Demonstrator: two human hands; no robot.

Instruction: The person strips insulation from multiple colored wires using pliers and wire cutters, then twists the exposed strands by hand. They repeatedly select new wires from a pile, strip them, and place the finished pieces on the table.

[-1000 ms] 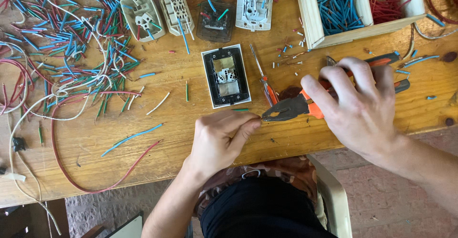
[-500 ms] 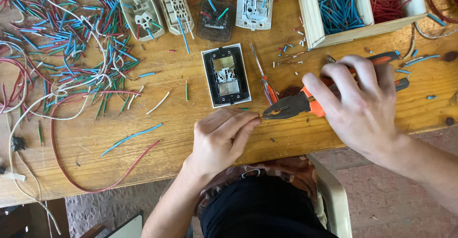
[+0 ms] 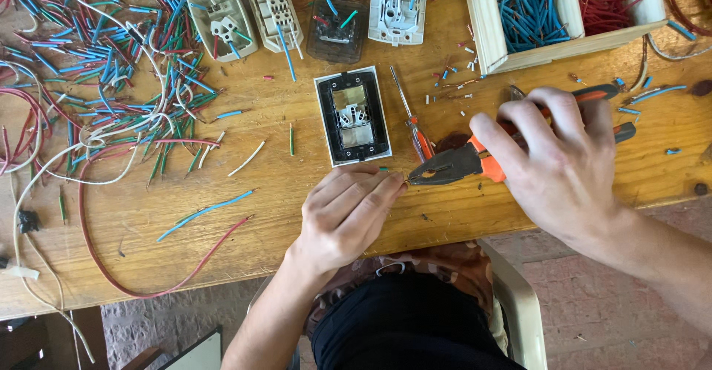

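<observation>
— Two hands meet at the table's near edge: our left hand pinches a small wire piece, too small to make out, and our right hand grips the orange pliers, nose closed at it.

— Progress?

— Wooden box holds cut blue and red pieces; a loose pile remains. Since half a second ago, barely any shift.

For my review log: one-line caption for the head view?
Right hand works orange-handled pliers at left hand's fingertips on a wire-strewn wooden table.
</observation>
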